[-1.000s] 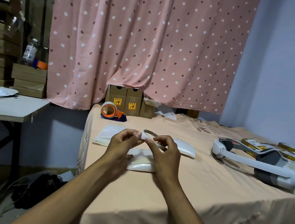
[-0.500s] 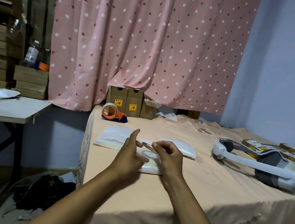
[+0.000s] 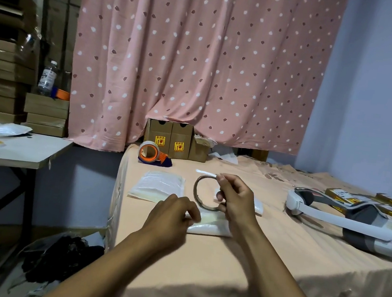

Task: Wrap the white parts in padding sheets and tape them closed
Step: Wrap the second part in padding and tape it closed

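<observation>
Near the bed's left edge, the left hand [image 3: 170, 217] presses curled fingers on the padded packet [image 3: 209, 224] while the right hand [image 3: 235, 199] pinches a thin tape roll [image 3: 199, 191] above it.

**Bare forearms and hands, nothing worn**

Two forearms are seen entering from the lower edge of the head view. No sleeve is shown on either arm; both are bare up to the frame's edge. The left hand [image 3: 170, 216] and the right hand [image 3: 238, 199] are uncovered, without gloves. No ring, watch, bracelet or strap can be made out at wrists or fingers. The fingernails are seen to be short.
</observation>
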